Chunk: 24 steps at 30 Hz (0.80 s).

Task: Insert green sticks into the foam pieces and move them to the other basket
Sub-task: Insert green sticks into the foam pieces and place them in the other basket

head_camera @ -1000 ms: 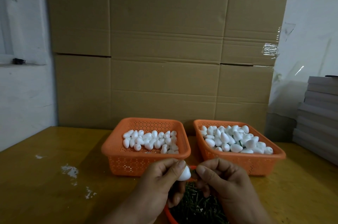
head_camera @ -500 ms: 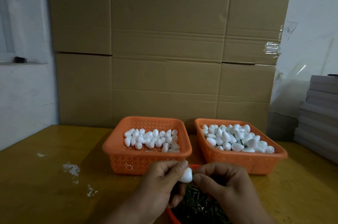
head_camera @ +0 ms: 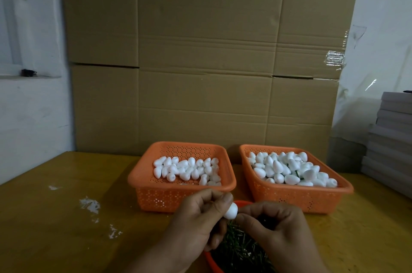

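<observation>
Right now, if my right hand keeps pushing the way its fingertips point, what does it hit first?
The foam piece pinched in your left hand. Your right hand points left at it, fingertips seemingly touching already.

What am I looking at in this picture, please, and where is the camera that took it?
The camera sits on a person's head, looking forward and down at their own hands; there is no machine. The left hand pinches a white foam piece, and the right hand meets it, fingers curled, probably pushing in a stick that I cannot see. On the wooden table stand a left orange basket and a right orange basket, both holding foam pieces. Below the hands is a red bowl of green sticks.
</observation>
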{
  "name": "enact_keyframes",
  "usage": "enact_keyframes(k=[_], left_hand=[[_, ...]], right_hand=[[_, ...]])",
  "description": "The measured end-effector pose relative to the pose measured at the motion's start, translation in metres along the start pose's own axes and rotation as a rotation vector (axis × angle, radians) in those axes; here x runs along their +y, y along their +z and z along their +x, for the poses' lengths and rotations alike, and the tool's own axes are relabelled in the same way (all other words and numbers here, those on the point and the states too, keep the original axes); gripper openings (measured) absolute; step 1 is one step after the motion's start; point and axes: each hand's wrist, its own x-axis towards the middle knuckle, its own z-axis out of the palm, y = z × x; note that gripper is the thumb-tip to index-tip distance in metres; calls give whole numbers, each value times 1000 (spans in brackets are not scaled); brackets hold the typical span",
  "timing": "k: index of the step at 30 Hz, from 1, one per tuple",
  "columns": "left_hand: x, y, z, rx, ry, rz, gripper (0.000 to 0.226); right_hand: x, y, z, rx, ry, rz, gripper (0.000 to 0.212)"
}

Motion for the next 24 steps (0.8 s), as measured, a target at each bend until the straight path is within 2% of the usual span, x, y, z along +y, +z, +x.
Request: enact_keyframes(k=[5,17,22,24], left_hand=[[-1,-2,1,-38,19,-17,20],[2,2,-2,25,96,35,19],[4,2,-4,19,126,48,18],[6,1,-4,14,149,57,18]], right_hand=[[4,0,1,37,-10,-47,29],[4,3,-2,32,-59,-70,25],[0,6,-5,65,-110,-28,8],[0,7,-5,85,-128,-9,9]])
